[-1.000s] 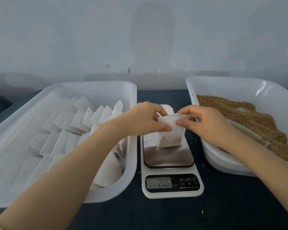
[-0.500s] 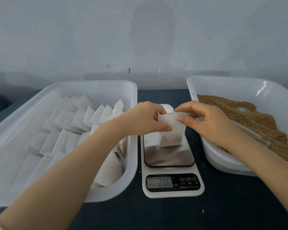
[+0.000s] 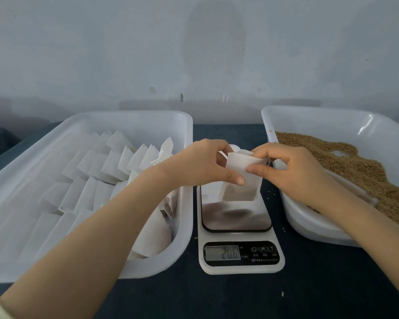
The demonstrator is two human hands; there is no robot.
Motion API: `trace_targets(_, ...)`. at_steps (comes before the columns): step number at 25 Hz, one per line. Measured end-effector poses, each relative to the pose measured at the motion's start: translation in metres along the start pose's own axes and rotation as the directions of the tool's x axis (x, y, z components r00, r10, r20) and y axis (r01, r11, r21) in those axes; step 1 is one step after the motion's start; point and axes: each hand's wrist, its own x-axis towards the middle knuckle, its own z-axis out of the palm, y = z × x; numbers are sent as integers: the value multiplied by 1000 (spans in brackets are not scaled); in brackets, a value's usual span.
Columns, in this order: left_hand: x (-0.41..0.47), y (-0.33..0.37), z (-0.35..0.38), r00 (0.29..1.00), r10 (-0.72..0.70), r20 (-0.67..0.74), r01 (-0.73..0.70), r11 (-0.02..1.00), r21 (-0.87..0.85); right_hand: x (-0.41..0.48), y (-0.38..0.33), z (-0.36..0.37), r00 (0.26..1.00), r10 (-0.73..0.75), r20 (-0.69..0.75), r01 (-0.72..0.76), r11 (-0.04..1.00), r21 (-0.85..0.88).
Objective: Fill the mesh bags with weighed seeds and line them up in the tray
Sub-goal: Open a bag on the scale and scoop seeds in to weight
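A white mesh bag [image 3: 240, 187] with seeds in its bottom stands on the steel plate of a white kitchen scale [image 3: 237, 226]. My left hand [image 3: 203, 164] pinches the bag's top on the left, thumb in front. My right hand [image 3: 288, 169] pinches the top edge on the right. The scale's display [image 3: 222, 252] reads 206. The white tray [image 3: 184, 125] on the left holds several rows of filled white bags [image 3: 106, 166]. The right tray [image 3: 309, 116] holds a heap of brown seeds [image 3: 346, 162].
Everything sits on a dark blue tabletop [image 3: 286, 295] against a pale wall. A few loose seeds [image 3: 282, 294] lie on the table around the scale. A clear scoop-like thing lies along the seed tray's near rim under my right forearm.
Both hands have shifted slightly while working the top of the bag; its upper edge is folded over more. The bag stays on the scale and the reading is the same.
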Motion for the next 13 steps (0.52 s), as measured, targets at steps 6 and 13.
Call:
trace_targets(6, -4, 5, -1, 998, -11, 57, 8, 999, 44, -2, -3, 2, 990, 15, 138, -2, 996, -89)
trace_targets(13, -2, 3, 0, 998, -22, 64, 17, 996, 90, -2, -3, 0, 987, 39, 156, -20, 993, -117)
